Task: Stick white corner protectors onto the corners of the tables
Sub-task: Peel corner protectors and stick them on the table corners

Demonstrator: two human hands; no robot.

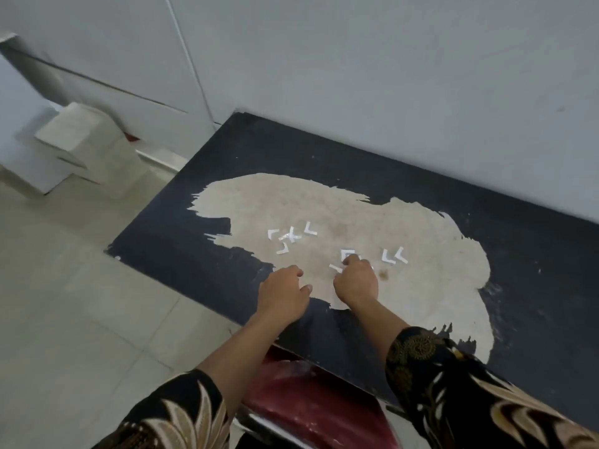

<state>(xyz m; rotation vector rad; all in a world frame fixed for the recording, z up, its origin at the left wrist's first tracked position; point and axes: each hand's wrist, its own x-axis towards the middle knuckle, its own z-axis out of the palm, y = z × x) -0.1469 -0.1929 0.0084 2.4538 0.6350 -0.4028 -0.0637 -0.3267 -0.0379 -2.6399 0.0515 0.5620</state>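
Your patterned sleeves [453,390] sit closest, black with pale leaf and medallion prints. Between them a glossy red thing [308,409] lies under the near edge of the table [181,228]; its kind cannot be made out

Your left hand [282,291] rests on the tabletop where the dark coating meets the worn pale patch [372,215]. Its fingers are loosely curled with the thumb out to the right, and nothing shows in its grasp

Your right hand [356,280] is just beside it, apart from it, back towards you and fingers bent down onto the pale patch. One small white L-shaped piece [347,254] lies at its fingertips and another [335,268] just to its left. Whether the fingers pinch a piece is hidden by the knuckles, so you cannot tell

The white corner protectors [291,236] are all loose on the pale patch: a cluster of several beyond your left hand, some overlapping, and a pair [393,256] side by side to the right of your right hand. They are too small to show any print

The table's far edge stands against a plain grey wall [389,76]. To the left, on the pale tiled floor [64,303], blurred white boxes [74,147] are stacked, their faces showing no legible marking
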